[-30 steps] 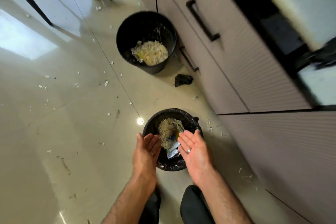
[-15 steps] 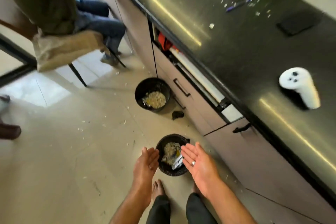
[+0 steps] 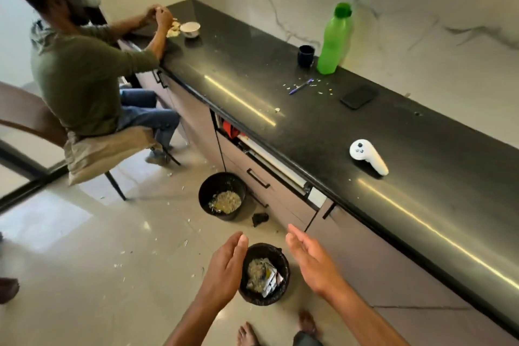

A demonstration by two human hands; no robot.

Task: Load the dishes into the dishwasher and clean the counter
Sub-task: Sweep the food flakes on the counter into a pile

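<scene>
Fingers of the left hand (image 3: 224, 270) and right hand (image 3: 311, 261) are held straight, released, grasping nothing; a bin (image 3: 283, 261) is seen between and below the fingertips.

Bench (image 3: 323, 121): black, polished, with pale streaks of reflected light. Wall (image 3: 393, 3): white marble pattern with grey veins. Bottle (image 3: 334, 39): bright green, darker green cap. Cup (image 3: 306, 55): dark navy. Pen (image 3: 301, 86): blue-purple. Phone (image 3: 358, 96): black. Controller (image 3: 368, 156): white. Bowl (image 3: 190, 29): white. Both bins (image 3: 222, 195) (image 3: 264, 274): black, holding pale yellowish scraps. Cabinet fronts (image 3: 280, 199): grey-beige, black handles. Floor (image 3: 98, 247): glossy cream. Seated person's shirt (image 3: 81, 78): olive green; jeans (image 3: 146, 112): blue.
</scene>
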